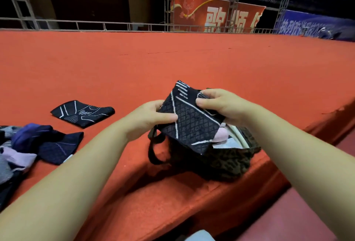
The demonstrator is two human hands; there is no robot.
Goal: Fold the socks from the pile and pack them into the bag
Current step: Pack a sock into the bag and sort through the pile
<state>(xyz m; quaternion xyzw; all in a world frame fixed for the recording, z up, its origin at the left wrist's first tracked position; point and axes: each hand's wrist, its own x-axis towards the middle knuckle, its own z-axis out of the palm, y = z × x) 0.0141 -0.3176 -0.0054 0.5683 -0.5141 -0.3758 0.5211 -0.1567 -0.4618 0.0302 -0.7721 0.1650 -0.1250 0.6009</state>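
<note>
In the head view, the folded dark sock (189,118) with white line pattern sits at centre frame, held between both hands directly above the open mouth of the dark patterned bag (226,162). The left hand (148,118) pinches the sock's left edge, thumb lying across its near face and fingers curled behind. The right hand (221,106) grips the upper right edge, fingers curled over the top and thumb pressing the front. Both grips are clamped on the fabric.

The sock's long axis runs diagonally, from its upper corner toward the top centre of the frame down to its lower corner at the right, and that lower corner already dips into the bag's opening, touching or just above the pale pink and white items (222,135) inside. So the bag lies straight below the grip, slightly to the lower right; the coming move is probably a short downward push, with the right hand nearer the opening and likely to guide it in.

The bag's strap (153,150) loops out at its left side on the red-carpeted platform (172,58). A second folded sock (82,113) lies at left of centre, well apart from the bag, and the unfolded pile (28,144) sits at the left edge.
</note>
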